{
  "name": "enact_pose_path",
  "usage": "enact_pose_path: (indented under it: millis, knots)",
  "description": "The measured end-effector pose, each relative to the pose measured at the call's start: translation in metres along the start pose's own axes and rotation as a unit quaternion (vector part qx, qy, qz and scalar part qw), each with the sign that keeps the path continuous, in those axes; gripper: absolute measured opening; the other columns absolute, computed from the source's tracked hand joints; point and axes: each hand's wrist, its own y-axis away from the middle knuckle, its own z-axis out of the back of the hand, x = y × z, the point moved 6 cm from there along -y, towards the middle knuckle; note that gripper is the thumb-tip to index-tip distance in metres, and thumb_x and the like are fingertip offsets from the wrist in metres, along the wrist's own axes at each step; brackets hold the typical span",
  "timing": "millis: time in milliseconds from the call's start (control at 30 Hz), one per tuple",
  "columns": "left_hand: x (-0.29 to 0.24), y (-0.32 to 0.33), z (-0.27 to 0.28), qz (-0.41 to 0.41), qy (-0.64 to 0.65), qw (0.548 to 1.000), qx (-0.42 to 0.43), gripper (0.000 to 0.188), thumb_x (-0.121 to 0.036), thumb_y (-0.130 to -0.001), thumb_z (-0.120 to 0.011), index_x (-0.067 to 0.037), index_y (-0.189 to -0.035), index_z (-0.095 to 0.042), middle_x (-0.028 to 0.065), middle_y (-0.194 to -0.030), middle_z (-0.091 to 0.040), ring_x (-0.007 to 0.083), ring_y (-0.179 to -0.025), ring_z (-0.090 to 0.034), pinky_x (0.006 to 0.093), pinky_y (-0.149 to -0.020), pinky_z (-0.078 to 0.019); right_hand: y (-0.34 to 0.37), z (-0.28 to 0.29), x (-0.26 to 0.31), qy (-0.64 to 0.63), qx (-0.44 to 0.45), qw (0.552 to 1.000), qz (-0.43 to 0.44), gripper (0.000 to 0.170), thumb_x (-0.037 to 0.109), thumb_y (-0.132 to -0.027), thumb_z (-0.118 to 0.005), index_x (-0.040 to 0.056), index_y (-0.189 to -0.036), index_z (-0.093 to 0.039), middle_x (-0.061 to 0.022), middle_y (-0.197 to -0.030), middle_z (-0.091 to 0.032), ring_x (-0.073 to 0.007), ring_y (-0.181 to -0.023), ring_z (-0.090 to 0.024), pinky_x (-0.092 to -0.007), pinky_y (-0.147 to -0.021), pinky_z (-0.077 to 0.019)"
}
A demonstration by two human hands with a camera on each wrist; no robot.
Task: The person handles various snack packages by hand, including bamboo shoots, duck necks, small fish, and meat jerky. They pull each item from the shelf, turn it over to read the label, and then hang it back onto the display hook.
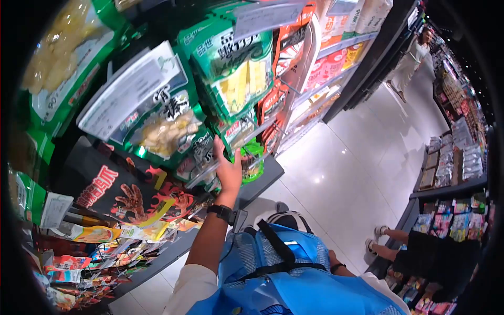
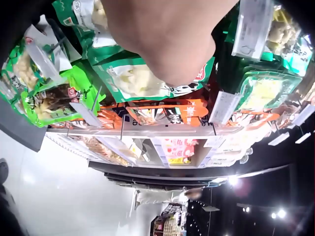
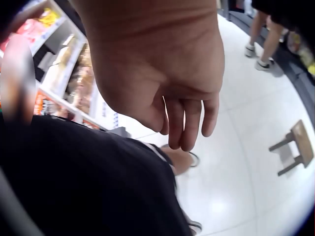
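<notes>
My left hand (image 1: 229, 169) reaches in among hanging snack packets at the lower edge of a rack, thumb and fingers apart, beside a bright green packet (image 1: 255, 164). In the left wrist view the hand (image 2: 170, 42) covers part of a green and white packet (image 2: 140, 81); its fingertips are hidden, and whether it touches the packet cannot be told. A bright green packet (image 2: 61, 96) hangs to one side. My right hand (image 3: 162, 73) hangs beside the body above the floor, fingers loosely bent, holding nothing.
Price tags (image 1: 131, 86) on hooks jut out over the packets. A tiled floor (image 1: 336, 178) runs between the racks. One person (image 1: 415, 60) is farther down the aisle, another (image 1: 430, 257) by the opposite shelves. A small stool (image 3: 298, 145) stands on the floor.
</notes>
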Motion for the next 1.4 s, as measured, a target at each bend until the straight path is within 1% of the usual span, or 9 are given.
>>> enact_pose_path:
  millis: [167,267,333,433,667,800,1067,1233,1400]
  knots:
    - [0.028,-0.01,-0.027,0.063,-0.051,0.99,-0.112,0.016,-0.003,-0.084,-0.067,0.003,-0.098,-0.063,0.0134,-0.083,-0.069,0.0262,-0.079,-0.068,0.0406,-0.072,-0.0509,-0.045,0.104,-0.014,0.168,-0.064,0.972,0.149,0.036,0.039,-0.081,-0.06,0.005,-0.083,-0.072,-0.0222,-0.088,-0.069,-0.0383,-0.089,-0.067,-0.045,-0.075,-0.0521]
    - [0.054,0.001,-0.04,0.153,0.035,0.985,-0.075,0.018,-0.006,-0.087,-0.066,0.005,-0.101,-0.063,0.0128,-0.093,-0.071,0.0203,-0.084,-0.065,0.0343,-0.078,-0.0487,-0.107,0.156,0.023,0.334,-0.063,0.934,0.113,0.028,0.033,-0.08,-0.063,0.0073,-0.082,-0.073,-0.0163,-0.089,-0.071,-0.0358,-0.086,-0.068,-0.0426,-0.075,-0.0536]
    - [0.05,0.007,-0.04,0.17,0.044,0.981,-0.081,0.019,-0.007,-0.089,-0.066,0.006,-0.102,-0.063,0.0108,-0.097,-0.07,0.0172,-0.087,-0.062,0.0318,-0.081,-0.0474,-0.121,0.175,0.095,0.392,-0.106,0.858,0.316,0.017,0.024,-0.078,-0.067,0.009,-0.082,-0.074,-0.0092,-0.09,-0.073,-0.0313,-0.083,-0.069,-0.0392,-0.073,-0.0547]
    - [0.014,0.01,-0.039,0.159,0.079,0.98,-0.089,0.021,-0.009,-0.092,-0.063,0.005,-0.107,-0.061,0.0088,-0.105,-0.067,0.0151,-0.093,-0.059,0.03,-0.086,-0.0456,-0.118,0.196,0.201,-0.233,-0.018,0.972,0.004,0.021,0.011,-0.085,-0.06,-0.0001,-0.1,-0.069,-0.0102,-0.08,-0.072,-0.0199,-0.068,-0.068,-0.0286,-0.06,-0.0519]
    - [-0.041,0.028,-0.024,0.236,0.061,0.969,-0.044,0.026,-0.01,-0.097,-0.055,0.004,-0.119,-0.058,0.0058,-0.106,-0.064,0.0115,-0.093,-0.056,0.0269,-0.084,-0.0444,-0.062,0.157,0.486,-0.16,0.204,0.904,0.34,0.027,0.012,-0.093,-0.06,-0.0042,-0.114,-0.063,-0.0085,-0.1,-0.067,-0.014,-0.09,-0.062,-0.0269,-0.081,-0.0494]
    - [-0.051,0.034,-0.022,0.326,0.103,0.939,-0.04,0.024,-0.013,-0.098,-0.056,0.002,-0.117,-0.06,0.0034,-0.099,-0.065,0.0082,-0.084,-0.054,0.0239,-0.076,-0.0437,0.047,0.12,0.57,-0.144,0.373,0.87,0.289,0.033,0.02,-0.091,-0.068,-0.0017,-0.115,-0.065,-0.0079,-0.106,-0.068,-0.0146,-0.098,-0.062,-0.0291,-0.082,-0.0488]
    - [-0.078,0.049,-0.023,0.373,0.254,0.891,0.048,0.024,-0.007,-0.094,-0.061,0.0,-0.117,-0.061,0.0064,-0.105,-0.068,0.0125,-0.09,-0.064,0.0277,-0.082,-0.0511,0.101,0.1,0.558,-0.199,0.36,0.882,0.23,0.038,0.015,-0.084,-0.076,-0.0029,-0.116,-0.066,-0.0102,-0.104,-0.071,-0.0171,-0.093,-0.066,-0.0319,-0.084,-0.0517]
    - [-0.081,0.104,-0.033,0.518,0.306,0.763,0.235,0.036,-0.004,-0.087,-0.066,0.001,-0.122,-0.058,0.01,-0.112,-0.067,0.0202,-0.099,-0.066,0.0337,-0.089,-0.0527,0.139,0.113,0.526,-0.295,0.291,0.891,0.187,0.037,0.015,-0.086,-0.074,-0.0051,-0.116,-0.065,-0.0141,-0.106,-0.071,-0.0199,-0.09,-0.069,-0.0319,-0.081,-0.0545]
    - [-0.093,0.09,-0.029,0.418,0.295,0.758,0.405,0.043,-0.006,-0.084,-0.066,0.005,-0.125,-0.056,0.0137,-0.117,-0.066,0.0222,-0.101,-0.066,0.0335,-0.091,-0.0518,0.182,0.12,0.505,-0.313,0.22,0.906,0.181,0.038,0.019,-0.09,-0.071,-0.0067,-0.117,-0.064,-0.0144,-0.105,-0.071,-0.0182,-0.089,-0.069,-0.0301,-0.08,-0.0543]
